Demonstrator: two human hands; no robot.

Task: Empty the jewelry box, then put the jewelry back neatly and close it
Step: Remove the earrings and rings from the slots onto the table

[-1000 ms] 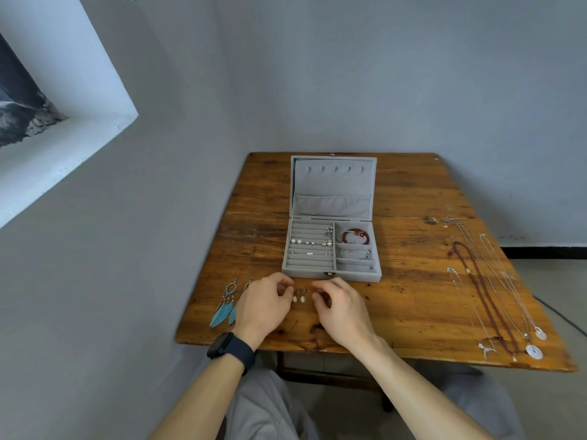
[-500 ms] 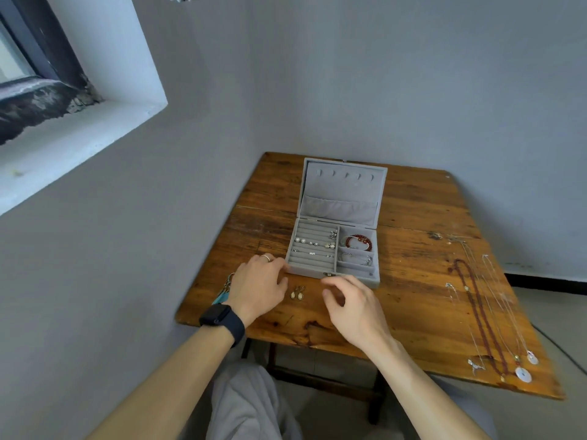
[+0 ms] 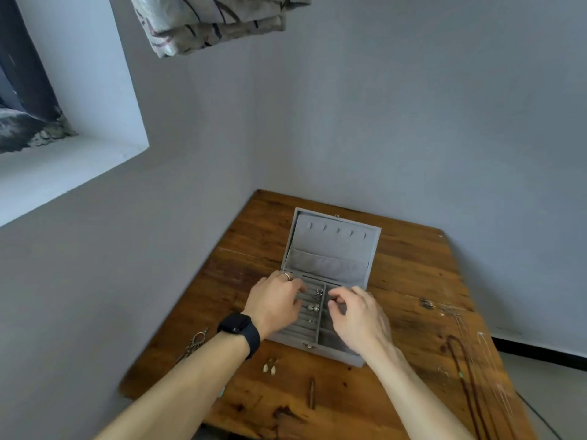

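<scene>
you had the jewelry box point(image 3: 330, 249) open on the table point(image 3: 413, 281), lid tipped back for reach, your left hand point(image 3: 273, 301) curled over its ring rows and right hand point(image 3: 359, 315) over the side compartment, likely to pick out pieces; whether either held anything i couldn't tell.

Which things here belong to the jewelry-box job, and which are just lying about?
Job: jewelry box, earrings inside it; drop earrings, dangling earrings and necklaces on the table.
Lying about: cloth hanging overhead, window ledge.
</scene>
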